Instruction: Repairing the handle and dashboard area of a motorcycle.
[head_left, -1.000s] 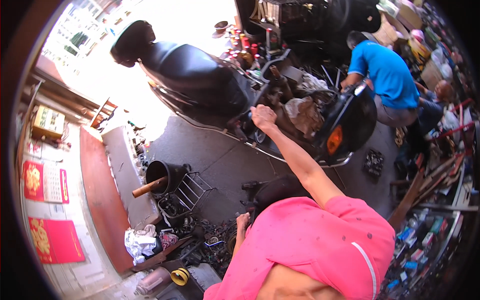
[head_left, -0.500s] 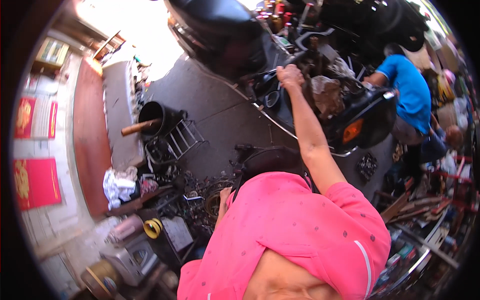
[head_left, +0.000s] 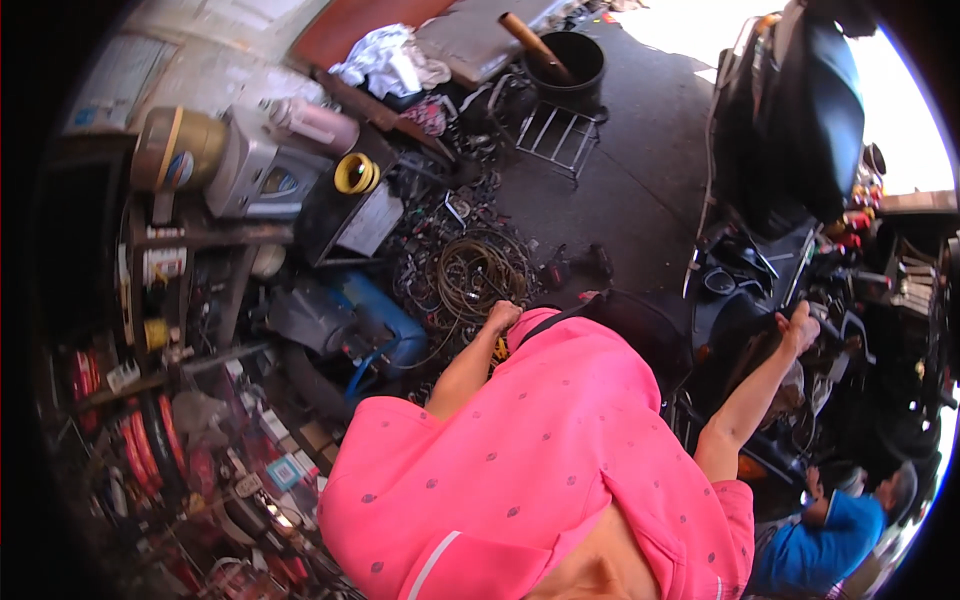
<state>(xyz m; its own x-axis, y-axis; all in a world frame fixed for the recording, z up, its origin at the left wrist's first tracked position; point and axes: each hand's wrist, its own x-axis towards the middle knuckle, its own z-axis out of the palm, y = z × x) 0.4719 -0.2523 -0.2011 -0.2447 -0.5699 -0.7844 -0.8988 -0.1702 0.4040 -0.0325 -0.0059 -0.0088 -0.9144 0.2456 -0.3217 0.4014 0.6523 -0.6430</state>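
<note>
My left hand (head_left: 505,316) is low at my left side, beside a coil of brownish cable or hose (head_left: 470,278) on the floor. Its fingers curl in, and what they hold, if anything, is hidden. On the right my other arm reaches out over a black scooter (head_left: 785,130). There my right hand (head_left: 798,328) is closed above the cluttered front part of the scooter, next to a pair of dark round-lensed things (head_left: 718,280). I cannot make out what sits inside its fingers. A black bag or seat (head_left: 640,335) lies against my front.
A black bucket (head_left: 590,85) with a wooden handle sticking out stands by a metal rack (head_left: 562,140). A blue tank (head_left: 385,325) is at my left, with shelves of parts beyond. A person in a blue shirt (head_left: 815,550) is at the lower right.
My view has turned left, so the scooter and the person in blue now lie farther right. More of my left arm and the cable coil shows. My right hand stays over the scooter.
</note>
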